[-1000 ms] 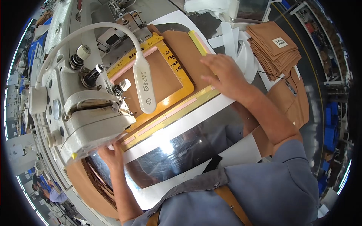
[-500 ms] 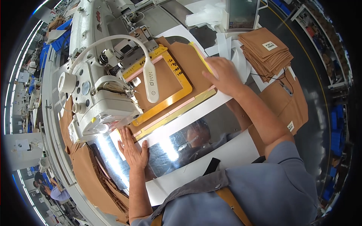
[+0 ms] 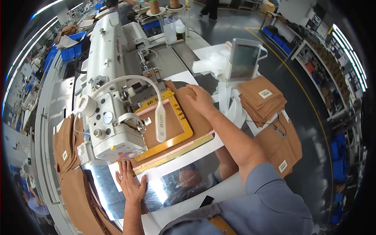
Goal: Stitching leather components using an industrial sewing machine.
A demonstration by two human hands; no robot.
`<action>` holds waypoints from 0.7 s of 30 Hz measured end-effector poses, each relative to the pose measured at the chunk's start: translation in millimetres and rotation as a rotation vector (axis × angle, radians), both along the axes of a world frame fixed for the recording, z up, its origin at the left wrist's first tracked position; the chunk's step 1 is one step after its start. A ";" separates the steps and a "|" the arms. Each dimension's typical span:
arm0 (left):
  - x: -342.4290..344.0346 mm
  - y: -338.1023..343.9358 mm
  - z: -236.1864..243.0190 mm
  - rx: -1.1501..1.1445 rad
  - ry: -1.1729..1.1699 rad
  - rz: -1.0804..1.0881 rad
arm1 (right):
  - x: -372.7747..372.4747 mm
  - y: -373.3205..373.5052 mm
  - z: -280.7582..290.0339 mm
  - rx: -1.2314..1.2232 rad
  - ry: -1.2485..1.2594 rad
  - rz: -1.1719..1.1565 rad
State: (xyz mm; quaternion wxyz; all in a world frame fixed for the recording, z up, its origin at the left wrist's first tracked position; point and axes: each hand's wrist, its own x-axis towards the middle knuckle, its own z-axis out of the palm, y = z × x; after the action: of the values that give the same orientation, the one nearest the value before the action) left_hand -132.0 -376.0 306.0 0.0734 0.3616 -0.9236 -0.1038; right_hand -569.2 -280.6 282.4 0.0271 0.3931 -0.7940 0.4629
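A brown sheet of material (image 3: pixel 196 117) lies flat under a yellow clamp frame (image 3: pixel 181 117) of a white sewing machine (image 3: pixel 103 121). Along its near edge runs a pale yellow and pink strip (image 3: pixel 176 153). My left hand (image 3: pixel 132 185) rests flat with fingers spread, its fingertips at the strip's left end, on a white sheet beside the machine head. Over the brown sheet's far right part lies my right hand (image 3: pixel 200 101), fingers extended and nothing gripped. My right forearm hides some of the sheet's right edge.
A light wand (image 3: pixel 161 121) on a curved cable hangs over the frame. To the right stand a screen (image 3: pixel 243 58), white scraps (image 3: pixel 225 98) and a stack of brown pieces (image 3: pixel 262 98). More brown pieces (image 3: pixel 76 196) hang at the left. A shiny metal plate (image 3: pixel 172 188) lies near me.
The head view has tilted up, showing more of the room. My right hand has moved from the yellow strip at the sheet's right edge to its far part. My left hand stays at the near-left corner.
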 end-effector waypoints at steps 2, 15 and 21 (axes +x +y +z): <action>0.4 -0.3 1.9 0.066 0.021 0.001 | -5.2 1.8 -0.8 0.058 0.201 -0.031; 8.0 -0.7 -9.3 0.031 0.043 0.042 | 81.2 113.1 15.2 0.409 0.285 0.109; 0.5 -6.8 -16.5 -0.062 0.012 0.070 | 97.6 152.0 15.5 0.606 0.372 0.108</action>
State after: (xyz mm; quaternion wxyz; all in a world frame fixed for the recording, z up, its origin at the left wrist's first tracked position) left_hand -131.5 -382.8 289.5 0.0939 0.3907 -0.9127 -0.0746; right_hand -471.6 -128.6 297.8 0.0287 0.5022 -0.8548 0.1280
